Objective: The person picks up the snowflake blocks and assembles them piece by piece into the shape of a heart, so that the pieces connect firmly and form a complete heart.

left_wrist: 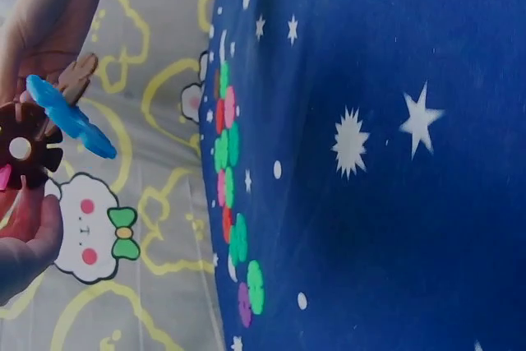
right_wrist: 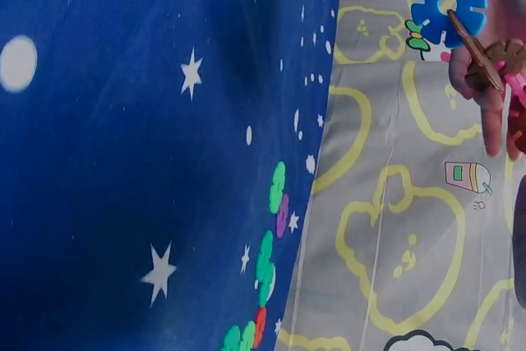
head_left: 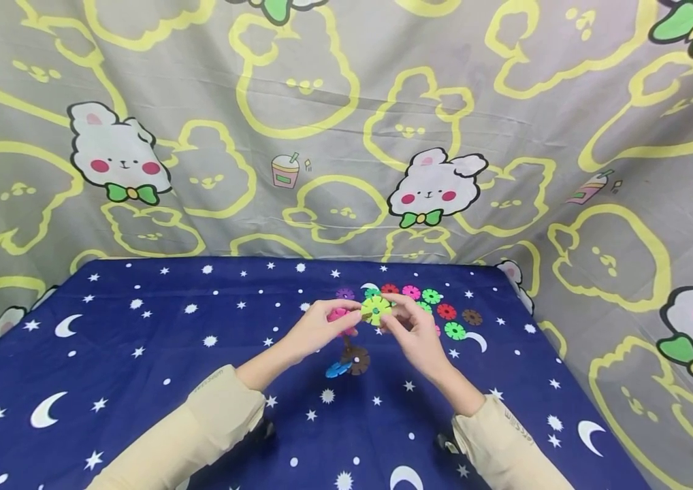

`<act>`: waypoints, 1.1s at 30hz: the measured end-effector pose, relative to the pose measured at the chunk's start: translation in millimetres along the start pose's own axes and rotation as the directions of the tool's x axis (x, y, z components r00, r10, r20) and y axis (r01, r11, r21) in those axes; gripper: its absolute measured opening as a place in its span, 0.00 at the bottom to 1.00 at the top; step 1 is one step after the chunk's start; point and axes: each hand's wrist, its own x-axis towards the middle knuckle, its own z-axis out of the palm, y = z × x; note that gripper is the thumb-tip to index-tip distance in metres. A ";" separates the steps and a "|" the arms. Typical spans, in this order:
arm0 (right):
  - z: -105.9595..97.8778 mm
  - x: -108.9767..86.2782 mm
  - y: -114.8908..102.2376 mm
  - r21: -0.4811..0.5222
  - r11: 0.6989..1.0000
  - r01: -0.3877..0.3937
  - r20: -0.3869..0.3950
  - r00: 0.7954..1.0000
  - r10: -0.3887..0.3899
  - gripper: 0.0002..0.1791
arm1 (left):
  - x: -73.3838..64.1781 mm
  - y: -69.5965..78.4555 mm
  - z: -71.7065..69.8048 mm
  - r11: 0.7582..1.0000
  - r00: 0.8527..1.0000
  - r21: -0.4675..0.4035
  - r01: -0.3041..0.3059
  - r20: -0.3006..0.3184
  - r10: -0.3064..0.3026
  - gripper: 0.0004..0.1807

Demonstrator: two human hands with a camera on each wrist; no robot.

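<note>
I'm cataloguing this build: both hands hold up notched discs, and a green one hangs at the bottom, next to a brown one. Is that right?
Only the colour is wrong: the head view shows a blue disc hanging beside the brown disc.

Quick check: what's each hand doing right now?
Left hand: closed, holding the pink disc.
Right hand: closed, pinching the yellow-green disc.

Draped play corner, home or studio unclear: cartoon-rabbit fabric [head_left: 196,88] hangs far, left and right; navy star-and-moon cloth [head_left: 212,306] spreads flat below; bright notched discs [head_left: 446,307] lie toward far right.
</note>
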 end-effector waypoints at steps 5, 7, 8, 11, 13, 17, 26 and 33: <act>2.7 -2.3 14.8 0.063 0.997 -0.052 -0.034 0.998 0.054 0.14 | 0.5 -0.9 -1.1 0.999 0.998 -0.014 -0.030 -0.059 0.029 0.18; 4.2 -3.3 17.6 0.072 0.995 -0.071 -0.022 0.997 0.072 0.13 | 1.4 -1.4 -1.3 0.998 0.994 0.004 -0.064 -0.091 0.064 0.16; 5.1 -3.6 17.5 0.074 0.994 -0.077 -0.016 0.997 0.078 0.13 | 1.8 -1.1 -1.3 0.997 0.991 0.013 -0.080 -0.104 0.081 0.16; 8.6 -4.3 16.3 0.087 0.991 -0.101 -0.004 0.995 0.102 0.10 | 4.6 -0.7 0.0 0.991 0.984 0.029 -0.134 -0.118 0.137 0.14; 10.5 -4.6 16.3 0.100 0.988 -0.116 0.004 0.993 0.116 0.09 | 6.1 -0.6 1.5 0.987 0.981 0.033 -0.156 -0.113 0.159 0.13; 10.6 -4.0 17.6 0.099 0.987 -0.130 0.049 0.991 0.126 0.09 | 6.3 0.6 3.7 0.988 0.982 0.015 -0.157 -0.105 0.158 0.10; -23.3 5.6 62.0 -0.177 0.897 -0.405 -0.147 0.912 0.383 0.13 | 3.2 2.2 0.2 0.988 0.978 -0.020 -0.150 -0.149 0.146 0.09; -57.4 0.4 105.9 -0.519 0.720 -0.460 -0.003 0.844 0.536 0.17 | 1.0 3.4 -1.3 0.990 0.980 -0.045 -0.137 -0.155 0.129 0.09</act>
